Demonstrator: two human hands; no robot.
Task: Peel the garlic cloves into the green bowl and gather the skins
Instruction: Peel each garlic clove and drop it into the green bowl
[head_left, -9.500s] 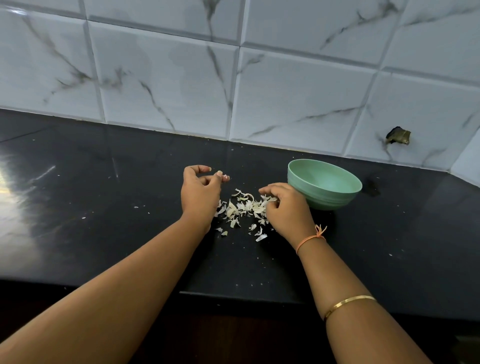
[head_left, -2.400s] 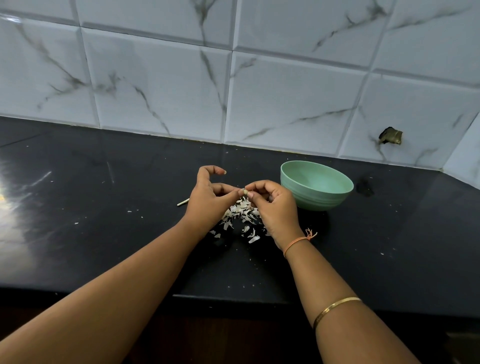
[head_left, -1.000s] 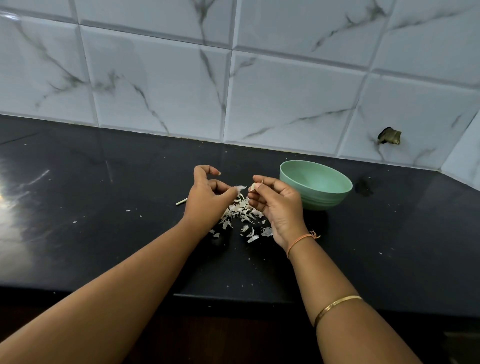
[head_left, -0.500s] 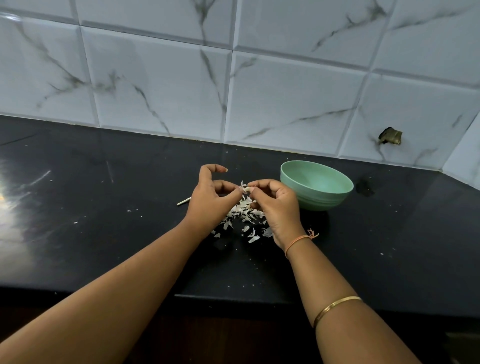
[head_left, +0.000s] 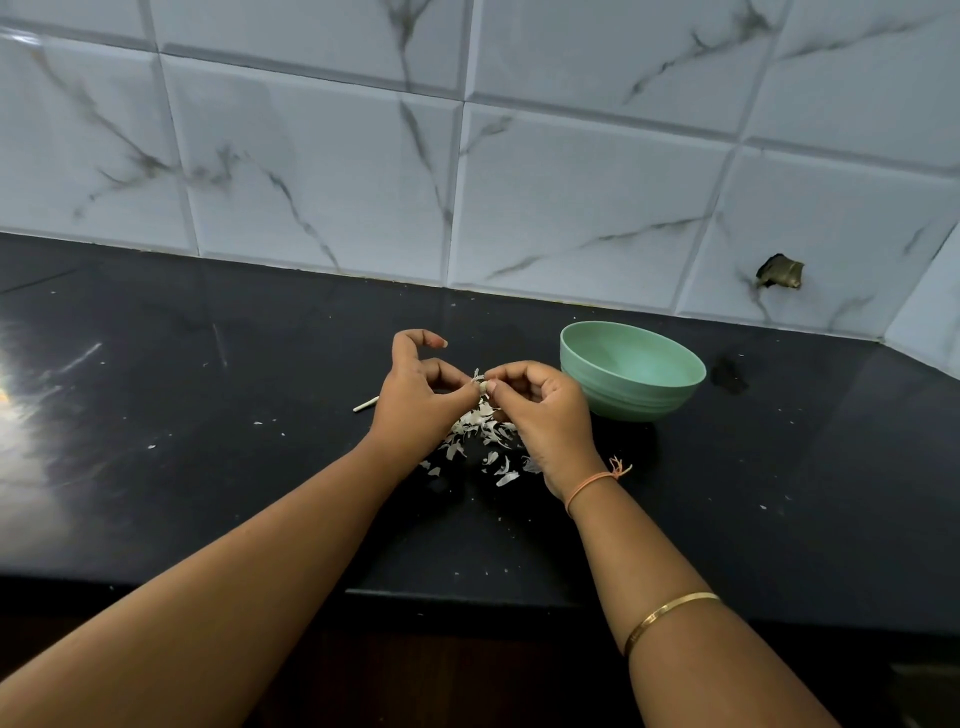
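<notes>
Peeling a garlic clove above a black countertop — the left hand and right hand meet, each pinching the small pale clove at thumb and fingertips. Directly below, a loose pile of skins lies mid-counter. The green bowl stands just right of the right hand, nearer the counter's back edge. Best done, likely, by steadying the clove with one hand while the other strips skin downward — flakes then land on the pile.

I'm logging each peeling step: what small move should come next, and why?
Probably strip the remaining skin off the garlic clove, since the left hand and the right hand pinch it above the skin pile and a flake sticks up from it; the green bowl beside the right hand comes after.
</notes>
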